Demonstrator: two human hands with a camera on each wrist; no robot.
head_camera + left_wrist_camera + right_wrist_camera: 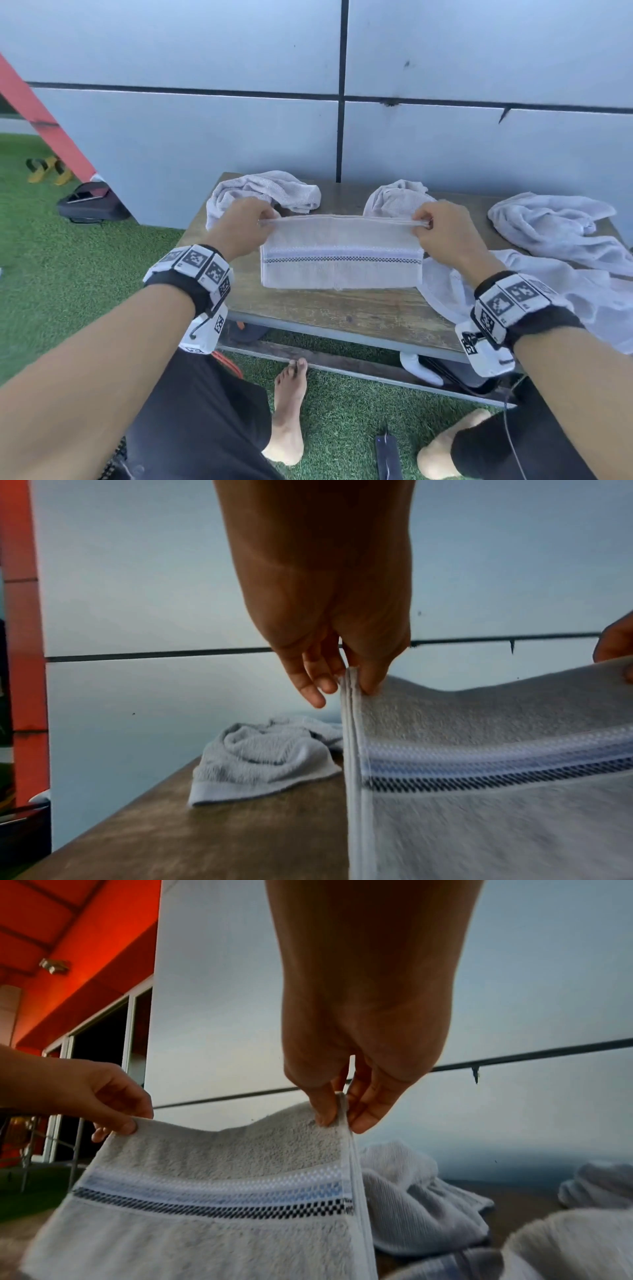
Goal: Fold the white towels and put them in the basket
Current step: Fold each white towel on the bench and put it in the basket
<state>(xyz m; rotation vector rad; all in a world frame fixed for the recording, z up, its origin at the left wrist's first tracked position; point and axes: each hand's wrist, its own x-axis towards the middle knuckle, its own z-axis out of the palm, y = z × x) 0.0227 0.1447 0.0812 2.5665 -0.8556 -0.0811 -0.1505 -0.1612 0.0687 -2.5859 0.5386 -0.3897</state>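
Note:
A white towel (340,253) with a blue and black checked stripe hangs doubled over above the wooden table (329,308). My left hand (255,219) pinches its upper left corner, thumb and fingers on the layered edge (351,685). My right hand (428,224) pinches the upper right corner (337,1110). The towel's top edge is stretched level between both hands, and its lower edge reaches the tabletop. No basket is in view.
Crumpled white towels lie on the table: one at the back left (263,193), one behind the held towel (394,198), a heap at the right (561,246). A grey panelled wall (342,120) stands behind. Green turf, a bare foot (287,404) and a dark bag (89,204) are below.

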